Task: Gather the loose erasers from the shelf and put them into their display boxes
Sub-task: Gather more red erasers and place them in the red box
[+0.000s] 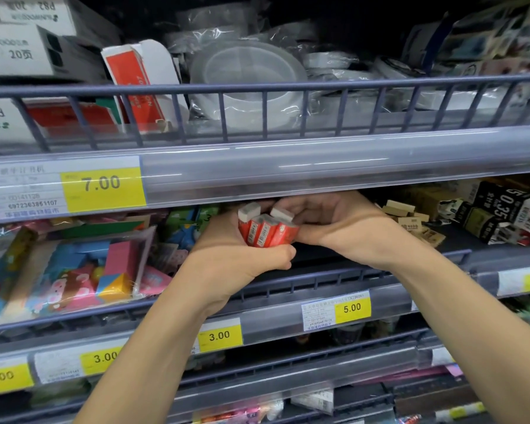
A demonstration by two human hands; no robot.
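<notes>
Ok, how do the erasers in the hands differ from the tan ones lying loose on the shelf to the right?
The held erasers wear red sleeves with barcodes, white ends showing; the tan erasers look plain beige. The held erasers are bunched upright between the left hand and right hand; the tan erasers lie scattered on the shelf, untouched. Both are small rectangular blocks, out of any display box.
</notes>
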